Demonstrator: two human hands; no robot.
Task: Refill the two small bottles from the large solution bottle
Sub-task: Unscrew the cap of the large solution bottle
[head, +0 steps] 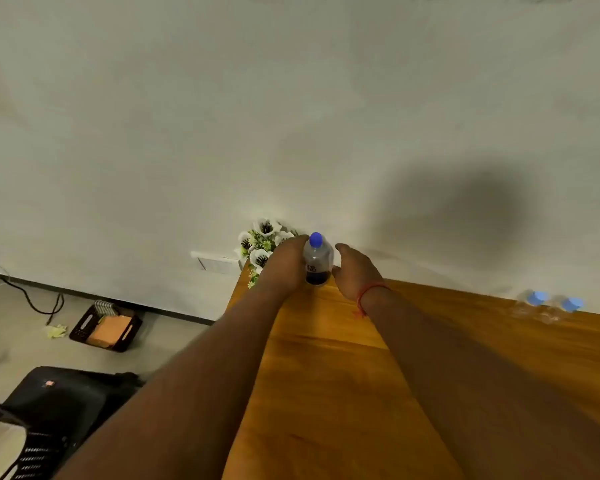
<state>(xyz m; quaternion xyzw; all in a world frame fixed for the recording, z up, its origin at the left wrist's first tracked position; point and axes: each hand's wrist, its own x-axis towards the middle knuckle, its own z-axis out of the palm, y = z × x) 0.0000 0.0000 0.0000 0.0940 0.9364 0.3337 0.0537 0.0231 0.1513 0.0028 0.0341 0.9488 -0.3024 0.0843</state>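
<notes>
At the far left corner of the wooden tabletop, the left hand grips a blue-capped large bottle, dark liquid low inside, label unreadable; the right hand spreads just beside it. Two small bottles stand well apart by the wall edge.
</notes>
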